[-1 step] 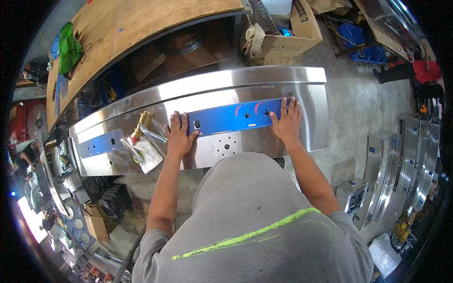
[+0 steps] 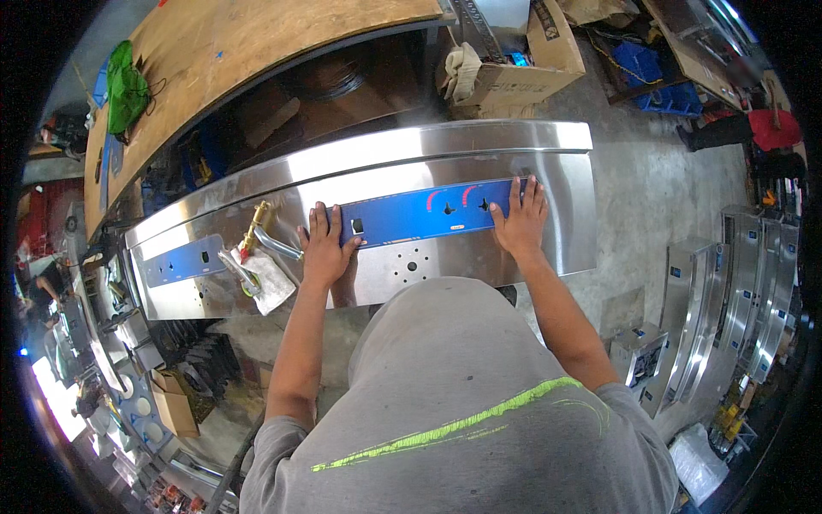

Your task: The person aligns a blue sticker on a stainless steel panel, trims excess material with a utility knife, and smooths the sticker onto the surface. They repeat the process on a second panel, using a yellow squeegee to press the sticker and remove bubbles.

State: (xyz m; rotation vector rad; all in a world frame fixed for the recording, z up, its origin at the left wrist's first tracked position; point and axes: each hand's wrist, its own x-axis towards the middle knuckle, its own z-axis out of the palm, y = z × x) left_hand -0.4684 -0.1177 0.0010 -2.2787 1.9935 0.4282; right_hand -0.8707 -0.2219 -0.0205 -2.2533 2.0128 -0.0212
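A long stainless steel panel (image 2: pixel 567 224) with a raised back edge lies in front of me. On it is a blue control plate (image 2: pixel 394 218) with red curved markings and cut-outs. My left hand (image 2: pixel 324 248) lies spread over the plate's left end. Its right end is under my right hand (image 2: pixel 522 223), fingers stretched out flat. Left of my left hand, a brass fitting with a bent metal tube (image 2: pixel 256 228) rests beside a crumpled white cloth (image 2: pixel 274 287). A second blue plate (image 2: pixel 184 264) sits at the steel panel's left end. Several round holes show below the first plate.
Beyond the panel stands a wooden workbench (image 2: pixel 291 34) with a green bag (image 2: pixel 127 98) on it. A cardboard box (image 2: pixel 531 83) is at the back, with a glove (image 2: pixel 462 71) over its edge. Steel housings (image 2: pixel 685 308) stand at right. A person in red (image 2: pixel 775 128) is far right.
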